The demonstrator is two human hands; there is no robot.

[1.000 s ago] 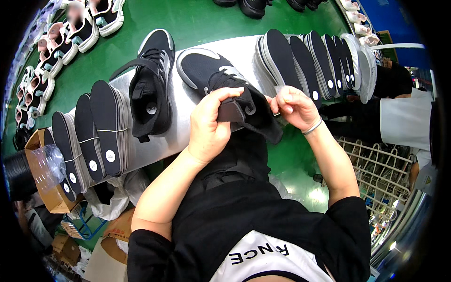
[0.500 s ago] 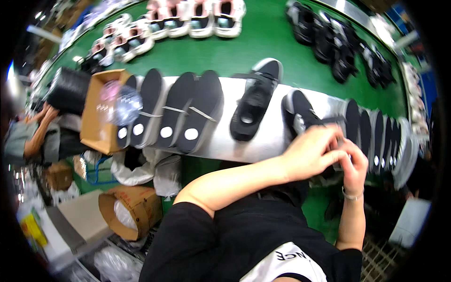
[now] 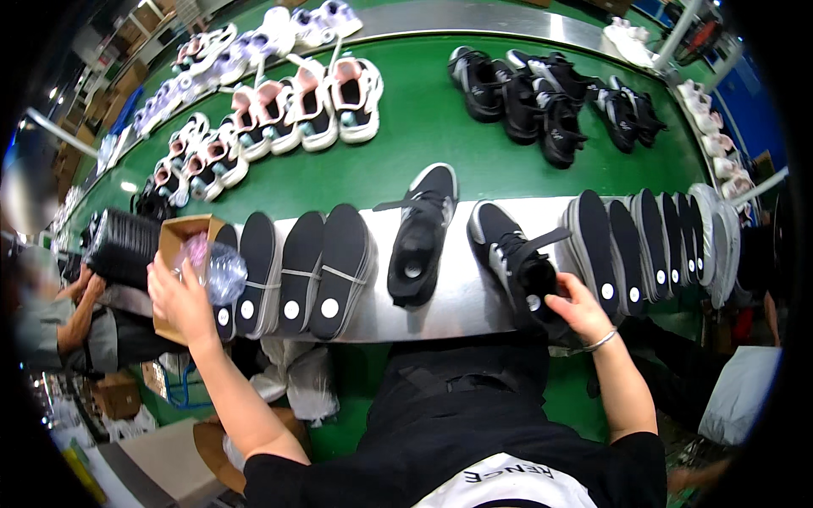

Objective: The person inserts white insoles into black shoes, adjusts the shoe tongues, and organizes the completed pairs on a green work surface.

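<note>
On the metal bench strip, a black sneaker [image 3: 501, 237] with a grey-white toe lies right of centre, its strap swung out to the right. My right hand [image 3: 583, 311] grips the heel side of its collar, thumb at the opening. A second black sneaker [image 3: 421, 222] lies to its left, untouched, toe pointing away and strap loose to the left. My left hand [image 3: 179, 298] is at a small cardboard box [image 3: 172, 240] on the left, fingers apart against its near side. In this box sit a clear plastic bag [image 3: 225, 275] and something pink [image 3: 196, 249].
Banded stacks of black insoles [image 3: 339, 254] stand beside the box; more insoles [image 3: 593, 241] line the right end. Across the green conveyor [image 3: 415, 110] are pink-lined sneakers [image 3: 315, 106] and several black shoes [image 3: 517, 97]. Another person's hands [image 3: 82, 286] touch a black stack at far left.
My hands were together over the right sneaker; my left has moved far left to the box, while my right stays at the sneaker's heel. The view has shifted, showing more of the conveyor.
</note>
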